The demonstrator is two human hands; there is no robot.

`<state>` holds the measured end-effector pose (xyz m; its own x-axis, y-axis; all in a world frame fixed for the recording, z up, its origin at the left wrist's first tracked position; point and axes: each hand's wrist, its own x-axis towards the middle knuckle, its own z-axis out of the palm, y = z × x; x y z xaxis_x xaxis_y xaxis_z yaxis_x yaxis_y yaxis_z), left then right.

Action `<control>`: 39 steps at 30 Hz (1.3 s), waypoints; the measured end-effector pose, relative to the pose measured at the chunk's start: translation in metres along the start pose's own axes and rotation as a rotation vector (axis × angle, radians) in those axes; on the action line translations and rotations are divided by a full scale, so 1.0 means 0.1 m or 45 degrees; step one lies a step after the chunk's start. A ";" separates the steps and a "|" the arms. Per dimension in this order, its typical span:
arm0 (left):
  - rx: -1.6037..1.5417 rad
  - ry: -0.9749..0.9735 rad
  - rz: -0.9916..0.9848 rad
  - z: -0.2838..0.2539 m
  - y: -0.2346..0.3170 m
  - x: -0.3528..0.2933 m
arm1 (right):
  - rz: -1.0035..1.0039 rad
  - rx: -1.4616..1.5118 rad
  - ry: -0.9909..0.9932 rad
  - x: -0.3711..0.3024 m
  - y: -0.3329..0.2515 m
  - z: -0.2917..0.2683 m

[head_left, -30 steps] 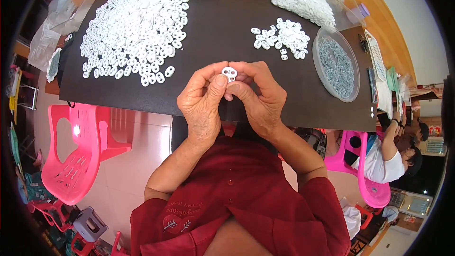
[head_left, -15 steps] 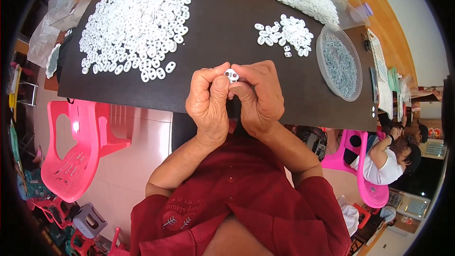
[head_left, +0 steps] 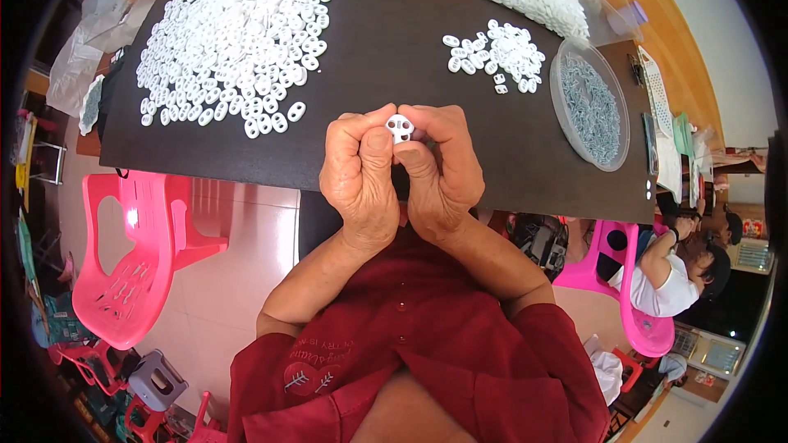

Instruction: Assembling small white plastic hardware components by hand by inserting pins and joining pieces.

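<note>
Between my two hands, just above the table's near edge, is a small white plastic piece with dark holes in it. My left hand pinches its left side between thumb and bent index finger. From the other side, my right hand grips it the same way, the thumb at its lower right. Fingertips cover the edges, so whether it is one part or two joined cannot be made out. Beyond my hands on the left lies a big heap of white oval two-holed pieces. A smaller cluster of white pieces lies at the right.
On the dark table, a round clear tub of small metal screws or pins stands at the right. Behind it is a clear bin of white pieces. A pink chair stands left; another person sits far right.
The white piece has tilted, so more of its holed face shows. My right thumb has slid slightly down, and both hands have shifted a little.
</note>
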<state>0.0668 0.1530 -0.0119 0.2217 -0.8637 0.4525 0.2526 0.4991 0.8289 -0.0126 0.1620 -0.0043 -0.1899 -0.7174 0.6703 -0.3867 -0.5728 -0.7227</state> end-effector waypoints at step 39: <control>0.126 -0.318 -0.669 0.01 0.03 0.21 | -0.526 -0.909 0.202 1.58 0.40 -1.30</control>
<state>0.0716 0.1361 0.0002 -0.1405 -0.9897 0.0269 0.1768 0.0016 0.9842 -0.1757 0.0774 0.0953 -0.0117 -0.4105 0.9118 -0.9212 -0.3502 -0.1695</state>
